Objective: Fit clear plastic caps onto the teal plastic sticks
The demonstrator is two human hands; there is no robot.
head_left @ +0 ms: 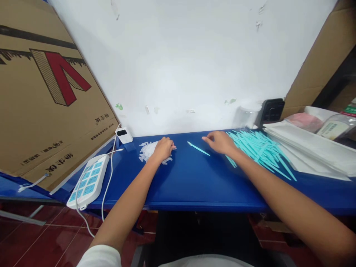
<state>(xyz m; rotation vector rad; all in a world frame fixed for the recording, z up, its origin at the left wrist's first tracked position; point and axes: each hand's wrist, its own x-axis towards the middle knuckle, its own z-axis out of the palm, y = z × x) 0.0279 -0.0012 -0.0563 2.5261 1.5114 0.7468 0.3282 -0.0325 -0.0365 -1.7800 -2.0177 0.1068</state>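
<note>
My left hand [163, 149] rests at the right side of a heap of small translucent plastic caps [148, 150]. Its fingers are curled closed, and a pale bit of one such cap shows at the fingertips. My right hand [220, 142] hovers by the left edge of a large pile of turquoise plastic sticks [258, 150]. Its thumb and forefinger are bent with a gap between them, and I see nothing held there. Between the two hands, a single turquoise stick [198, 148] with a narrowed end lies slantwise on the blue table [183, 185].
To the left are a white power strip [90, 180] with cables, a small white device [124, 135] and a large cardboard box [50, 96]. A white wall stands behind. At the right are a clear jar [249, 115], a black object [271, 112] and white packets [311, 144].
</note>
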